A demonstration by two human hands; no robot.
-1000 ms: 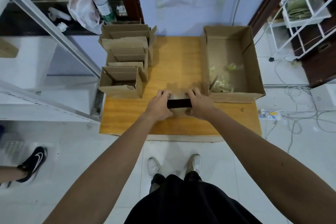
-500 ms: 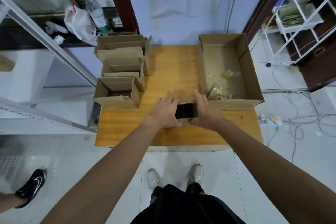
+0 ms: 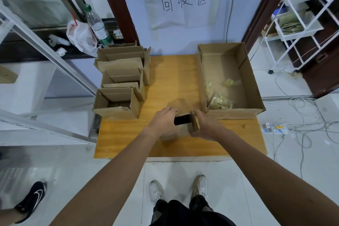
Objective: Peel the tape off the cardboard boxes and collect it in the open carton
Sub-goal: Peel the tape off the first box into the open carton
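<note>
Wooden tabletop [image 3: 172,79] carried everything. Open carton [image 3: 234,114] sat on its right half, reaching back to the wall. Cluster of opened boxes [image 3: 121,79] stood along the left edge, flaps up. Small cardboard box [image 3: 185,126] was at near middle, just beside the carton's near-left corner, dark opening facing up. Left hand [image 3: 163,123] gripped its left side, fingers curled over the top edge. Right hand [image 3: 207,126] gripped the right side at a flap. Box was blurred, so I couldn't tell if tape remained on it. Crumpled yellowish tape scraps [image 3: 220,100] lay inside the carton, near end.
</note>
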